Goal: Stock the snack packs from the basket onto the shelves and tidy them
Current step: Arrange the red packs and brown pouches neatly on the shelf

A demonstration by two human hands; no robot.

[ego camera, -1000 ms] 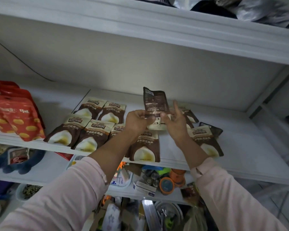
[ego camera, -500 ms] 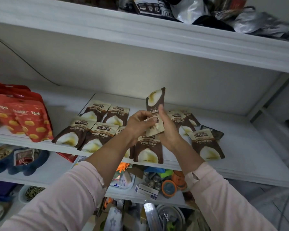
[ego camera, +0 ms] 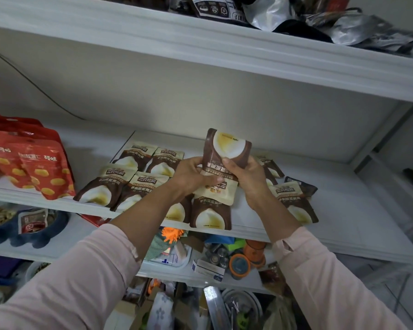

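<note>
I hold a brown-and-cream snack pack (ego camera: 228,151) upside down above the white middle shelf (ego camera: 343,210), its printed front facing me. My left hand (ego camera: 191,175) grips its lower left edge and my right hand (ego camera: 246,177) grips its right side, thumb on the front. Several matching packs lie flat on the shelf: a group at the left (ego camera: 119,186), one below my hands (ego camera: 210,213), and more at the right (ego camera: 293,201). The basket is not in view.
Red snack bags (ego camera: 41,167) stand at the shelf's left end. Silver and black bags (ego camera: 320,22) crowd the top shelf. The lower shelf holds a blue tray (ego camera: 29,232), boxes, tins and an orange cup (ego camera: 239,265). Bare shelf shows at the right.
Both hands turned the pack over: a second ago its dark back faced me, now the printed front faces me, upside down. The pack sits slightly higher in view.
</note>
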